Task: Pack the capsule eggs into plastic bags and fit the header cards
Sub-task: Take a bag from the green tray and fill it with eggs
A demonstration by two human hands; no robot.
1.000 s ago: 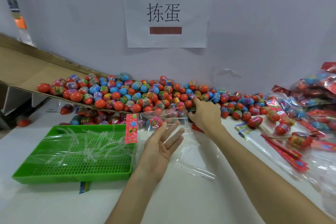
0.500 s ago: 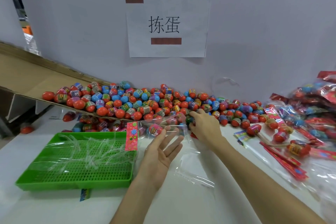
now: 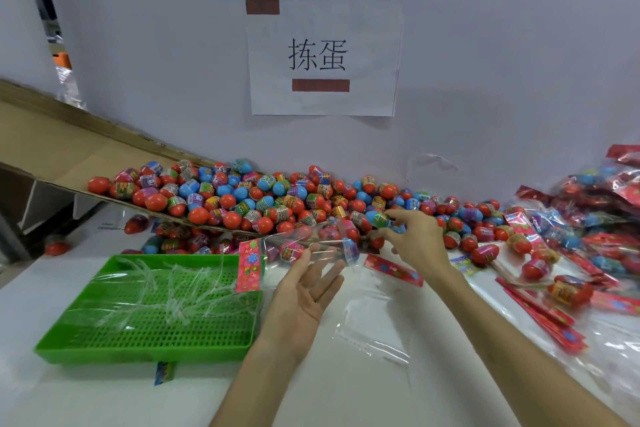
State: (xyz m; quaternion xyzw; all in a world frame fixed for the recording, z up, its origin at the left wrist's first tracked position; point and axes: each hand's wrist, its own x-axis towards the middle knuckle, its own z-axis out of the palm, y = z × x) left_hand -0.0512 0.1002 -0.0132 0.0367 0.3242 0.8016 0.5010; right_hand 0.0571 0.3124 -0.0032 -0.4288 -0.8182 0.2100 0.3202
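The heap of capsule eggs spilled off a cardboard ramp along the wall, below a paper sign reading 拣蛋, with a green tray at the left. A clear plastic bag lay with its long axis left to right over the straight, slightly spread fingers of the palm-up left hand. The right hand, nearer the heap, pinched a blue-and-green egg in its fingertips just above and right of the bag's right end, so the drop probably ran leftward and down; the egg labels were too small to read.
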